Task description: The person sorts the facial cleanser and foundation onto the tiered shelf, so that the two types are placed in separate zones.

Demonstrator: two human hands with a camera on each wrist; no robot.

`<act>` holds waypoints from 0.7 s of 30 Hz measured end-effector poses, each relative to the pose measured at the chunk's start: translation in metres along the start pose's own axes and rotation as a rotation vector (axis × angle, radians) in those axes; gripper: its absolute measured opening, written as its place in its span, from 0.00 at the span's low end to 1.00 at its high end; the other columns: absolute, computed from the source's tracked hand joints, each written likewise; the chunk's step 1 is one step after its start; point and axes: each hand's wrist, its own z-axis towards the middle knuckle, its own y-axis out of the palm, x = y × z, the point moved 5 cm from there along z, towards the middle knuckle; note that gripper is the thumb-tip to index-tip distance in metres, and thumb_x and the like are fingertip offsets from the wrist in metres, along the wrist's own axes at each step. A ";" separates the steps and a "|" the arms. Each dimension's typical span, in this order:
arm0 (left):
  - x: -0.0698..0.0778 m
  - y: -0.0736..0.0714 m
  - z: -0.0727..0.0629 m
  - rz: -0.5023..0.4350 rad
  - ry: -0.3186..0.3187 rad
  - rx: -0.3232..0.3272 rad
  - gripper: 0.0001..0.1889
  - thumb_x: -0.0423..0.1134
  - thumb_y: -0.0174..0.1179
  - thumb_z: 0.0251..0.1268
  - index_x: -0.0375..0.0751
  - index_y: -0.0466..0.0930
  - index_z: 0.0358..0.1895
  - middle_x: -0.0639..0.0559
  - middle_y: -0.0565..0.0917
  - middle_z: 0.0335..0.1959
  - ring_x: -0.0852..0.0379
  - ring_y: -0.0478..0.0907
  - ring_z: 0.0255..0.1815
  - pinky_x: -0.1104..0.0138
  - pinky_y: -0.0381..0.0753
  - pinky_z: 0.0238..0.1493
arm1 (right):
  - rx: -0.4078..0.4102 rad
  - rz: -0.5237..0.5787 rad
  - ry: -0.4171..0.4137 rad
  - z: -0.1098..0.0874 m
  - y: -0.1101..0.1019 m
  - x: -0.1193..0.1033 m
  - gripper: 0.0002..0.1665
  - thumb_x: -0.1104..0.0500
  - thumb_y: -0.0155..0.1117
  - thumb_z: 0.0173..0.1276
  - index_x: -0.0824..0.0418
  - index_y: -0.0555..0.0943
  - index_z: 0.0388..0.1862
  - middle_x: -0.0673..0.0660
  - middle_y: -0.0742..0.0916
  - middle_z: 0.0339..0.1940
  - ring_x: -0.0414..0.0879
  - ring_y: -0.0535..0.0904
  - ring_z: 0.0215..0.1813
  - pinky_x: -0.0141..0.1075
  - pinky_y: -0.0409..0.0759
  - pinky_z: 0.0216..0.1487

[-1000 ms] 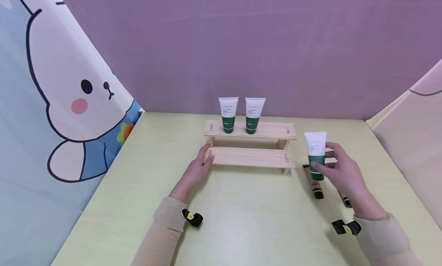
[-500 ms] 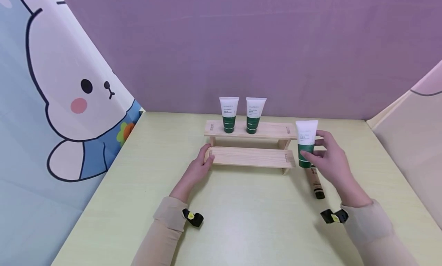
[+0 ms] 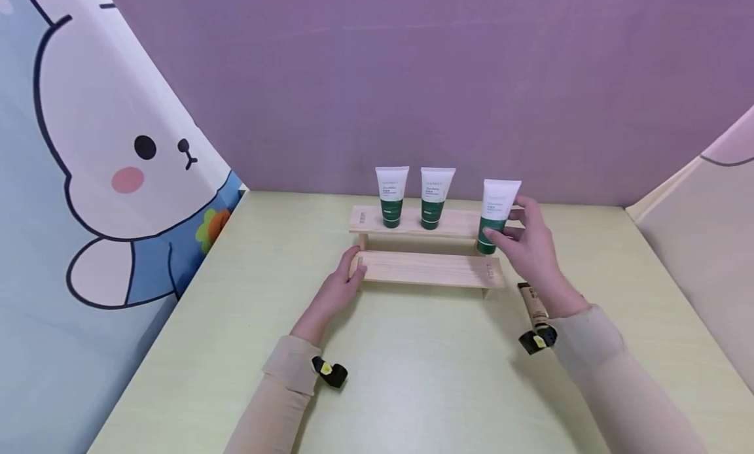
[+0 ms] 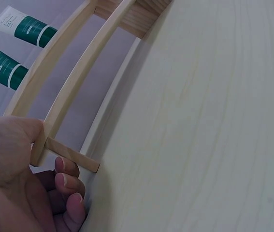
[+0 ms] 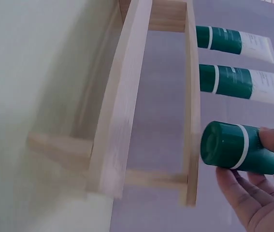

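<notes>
A two-step wooden display rack [image 3: 424, 269] stands on the table. My left hand [image 3: 336, 292] grips the left end of its lower step; in the left wrist view the thumb lies along the step and the fingers curl below. My right hand [image 3: 535, 248] pinches a white and green squeeze tube [image 3: 497, 205], cap down, in front of the upper step's right end. The right wrist view has the green cap [image 5: 221, 145] beside the upper step, apparently just clear of it. Two matching tubes [image 3: 391, 195] [image 3: 434, 197] stand on caps on the upper step.
A brown tube with dark ends [image 3: 533, 303] lies on the table [image 3: 389, 375] below the right forearm, partly covered by the wrist camera [image 3: 538, 341]. Behind the rack rises a purple cloth [image 3: 412, 81]. A rabbit-print cloth [image 3: 100, 166] hangs at the left.
My right hand has carried the white and green tube left and away from me, from above the brown tubes to the upper step's right end. My left hand stays on the rack.
</notes>
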 end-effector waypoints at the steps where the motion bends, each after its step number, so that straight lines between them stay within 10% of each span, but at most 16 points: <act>1: 0.000 0.000 0.000 0.000 0.000 0.000 0.28 0.54 0.43 0.78 0.61 0.49 0.76 0.33 0.70 0.67 0.31 0.69 0.64 0.41 0.66 0.61 | 0.005 0.005 -0.006 0.003 0.003 -0.001 0.39 0.65 0.65 0.67 0.61 0.55 0.71 0.66 0.76 0.55 0.63 0.81 0.52 0.33 0.81 0.45; 9: 0.000 0.002 0.001 0.013 -0.003 -0.005 0.28 0.55 0.42 0.78 0.61 0.50 0.76 0.32 0.69 0.67 0.29 0.68 0.64 0.40 0.64 0.62 | 0.044 0.043 -0.029 0.025 0.020 -0.003 0.38 0.67 0.65 0.66 0.61 0.55 0.69 0.67 0.76 0.56 0.64 0.79 0.56 0.51 0.79 0.53; 21: -0.001 0.001 0.001 0.009 -0.007 0.007 0.28 0.55 0.43 0.77 0.62 0.50 0.75 0.33 0.71 0.66 0.31 0.69 0.64 0.41 0.66 0.62 | 0.033 0.037 -0.008 0.038 0.030 0.009 0.37 0.65 0.64 0.68 0.60 0.55 0.68 0.68 0.75 0.61 0.62 0.75 0.62 0.50 0.74 0.60</act>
